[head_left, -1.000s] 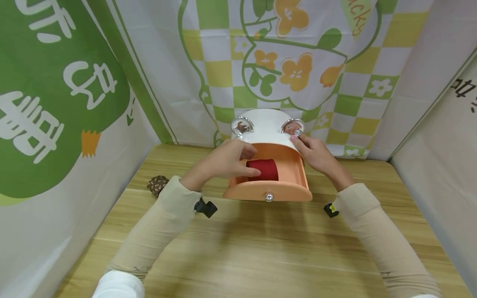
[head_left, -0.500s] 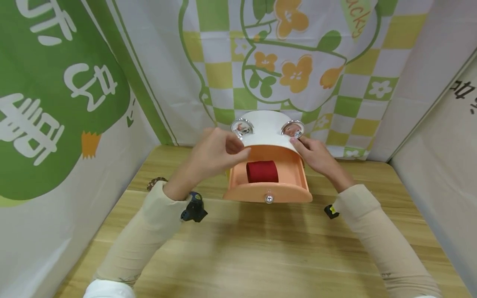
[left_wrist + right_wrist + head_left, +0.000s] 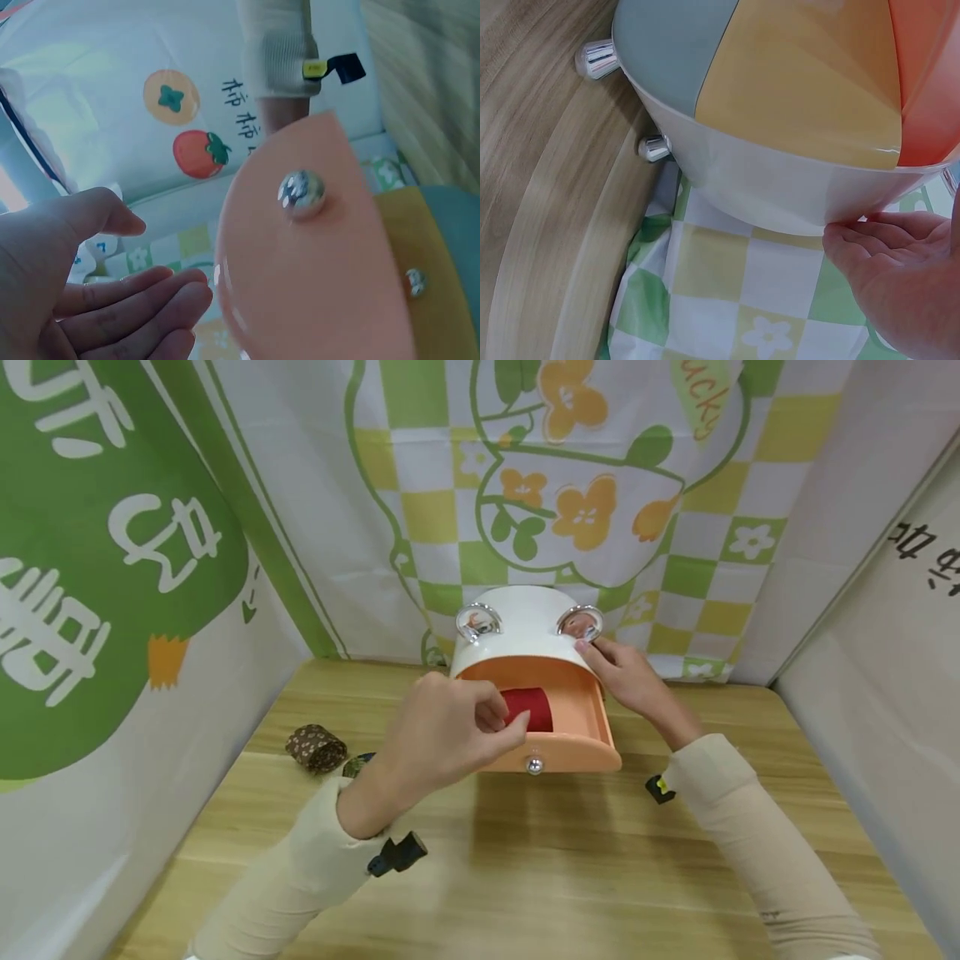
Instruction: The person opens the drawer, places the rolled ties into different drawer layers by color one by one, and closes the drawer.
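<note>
A small white cabinet [image 3: 519, 620] with round chrome-rimmed ornaments on top has its orange drawer [image 3: 577, 714] pulled out. Inside the drawer lies a rolled piece of red fabric [image 3: 536, 710], partly hidden by my left hand. My left hand [image 3: 442, 739] hovers at the drawer's left front, fingers loosely bent. In the left wrist view its thumb and fingers stand apart with nothing between them, beside the drawer's front and chrome knob [image 3: 301, 195]. My right hand [image 3: 633, 681] rests against the cabinet's upper right side, thumb near the ornament; the right wrist view shows its fingertips [image 3: 844, 240] touching the white shell.
Left of the cabinet, a brown flowered fabric roll [image 3: 317, 747] lies on the wooden table [image 3: 585, 877]. A dark patterned roll [image 3: 358, 766] shows partly behind my left wrist. A printed cloth [image 3: 420, 468] hangs close behind the cabinet.
My left hand drew out of the drawer to the left, away from the red roll, then came back right and nearer the drawer's front. My right hand stays at the cabinet.
</note>
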Tool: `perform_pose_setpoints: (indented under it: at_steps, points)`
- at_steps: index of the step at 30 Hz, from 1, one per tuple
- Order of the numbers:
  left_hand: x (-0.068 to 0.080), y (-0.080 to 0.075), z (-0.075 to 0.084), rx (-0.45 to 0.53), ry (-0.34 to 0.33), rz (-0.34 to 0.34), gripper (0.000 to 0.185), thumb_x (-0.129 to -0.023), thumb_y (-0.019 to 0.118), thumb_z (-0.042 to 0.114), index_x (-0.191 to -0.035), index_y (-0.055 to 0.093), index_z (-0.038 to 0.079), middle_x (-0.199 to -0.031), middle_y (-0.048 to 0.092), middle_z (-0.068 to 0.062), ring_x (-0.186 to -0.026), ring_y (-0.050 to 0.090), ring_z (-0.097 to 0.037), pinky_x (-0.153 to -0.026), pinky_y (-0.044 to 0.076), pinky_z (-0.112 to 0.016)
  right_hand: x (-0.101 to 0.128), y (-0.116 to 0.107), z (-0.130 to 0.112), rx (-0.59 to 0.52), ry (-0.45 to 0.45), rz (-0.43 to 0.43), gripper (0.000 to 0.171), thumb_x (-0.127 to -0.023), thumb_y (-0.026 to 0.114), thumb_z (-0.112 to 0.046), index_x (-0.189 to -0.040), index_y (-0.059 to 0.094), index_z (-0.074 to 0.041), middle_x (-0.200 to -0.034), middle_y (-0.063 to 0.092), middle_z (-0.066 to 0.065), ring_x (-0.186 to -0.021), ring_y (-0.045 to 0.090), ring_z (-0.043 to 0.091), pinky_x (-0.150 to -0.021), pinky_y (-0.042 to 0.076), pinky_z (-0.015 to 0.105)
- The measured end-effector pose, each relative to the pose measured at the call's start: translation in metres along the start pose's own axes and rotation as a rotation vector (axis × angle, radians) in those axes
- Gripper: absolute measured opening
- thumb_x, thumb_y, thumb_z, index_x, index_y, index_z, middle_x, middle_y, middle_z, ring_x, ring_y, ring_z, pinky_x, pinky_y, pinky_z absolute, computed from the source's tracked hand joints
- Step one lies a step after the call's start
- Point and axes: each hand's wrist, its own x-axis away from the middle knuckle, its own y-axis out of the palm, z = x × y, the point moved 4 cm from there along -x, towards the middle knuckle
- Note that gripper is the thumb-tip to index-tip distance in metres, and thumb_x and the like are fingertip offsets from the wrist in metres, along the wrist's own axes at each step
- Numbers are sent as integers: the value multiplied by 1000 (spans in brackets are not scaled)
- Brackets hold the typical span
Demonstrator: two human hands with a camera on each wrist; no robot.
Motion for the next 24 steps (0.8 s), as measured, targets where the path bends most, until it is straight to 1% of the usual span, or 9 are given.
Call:
perform_pose_setpoints:
  at_steps: [3, 5, 8, 12, 15, 17, 21, 24]
  points:
    - [9, 10, 8, -34, 26, 6, 21, -87, 83, 34, -76, 79, 16, -71, 77, 7, -61, 68, -5, -57, 52, -22, 2, 0, 1, -3, 9, -3, 77, -109, 38, -61, -162, 39, -5, -156, 52, 27, -139, 55, 43, -114, 45, 61]
    - [14, 17, 11, -63, 32, 10, 21, -86, 83, 34, -75, 78, 18, -70, 76, 9, -60, 67, -6, -56, 50, -21, 2, 0, 1, -8, 13, -4, 78, -108, 38, -63, -163, 38, -6, -159, 50, 26, -141, 53, 42, -115, 44, 61]
    - [21, 26, 15, -117, 44, 15, 26, -85, 82, 36, -69, 72, 19, -61, 67, 10, -52, 56, -4, -49, 42, -19, 2, 0, 2, -14, 14, -2, 79, -108, 38, -64, -164, 36, -7, -161, 47, 25, -145, 51, 43, -117, 42, 61]
    - [31, 38, 20, -162, 61, 22, 31, -85, 82, 36, -65, 64, 22, -57, 57, 13, -48, 42, -1, -45, 31, -17, 1, 1, 2, -5, 12, 5, 79, -108, 38, -63, -163, 37, -6, -160, 48, 25, -145, 50, 44, -118, 42, 60]
    - [39, 49, 20, -200, 68, 53, 34, -84, 83, 38, -63, 61, 24, -56, 55, 15, -48, 41, -1, -44, 30, -17, 1, 2, 2, -4, 9, 13, 78, -109, 39, -62, -163, 37, -6, -160, 49, 25, -144, 51, 43, -118, 41, 60]
    - [43, 56, 20, -255, 80, 88, 40, -83, 84, 41, -59, 57, 23, -51, 51, 14, -44, 42, -3, -43, 33, -19, 0, 2, 2, -8, 7, 14, 77, -109, 39, -61, -163, 36, -7, -160, 48, 25, -145, 51, 43, -119, 41, 60]
    - [48, 70, 20, -362, 104, 155, 46, -81, 86, 45, -57, 54, 21, -46, 44, 11, -39, 45, -9, -42, 38, -25, 0, 1, 3, -15, 4, 14, 77, -109, 39, -61, -163, 36, -7, -160, 48, 25, -144, 51, 43, -118, 41, 60]
    - [49, 77, 19, -393, 95, 186, 48, -80, 87, 46, -56, 53, 21, -45, 39, 9, -37, 43, -11, -40, 33, -24, 0, 1, 4, -22, 4, 13, 77, -109, 39, -61, -163, 36, -7, -160, 48, 25, -145, 51, 43, -118, 41, 60]
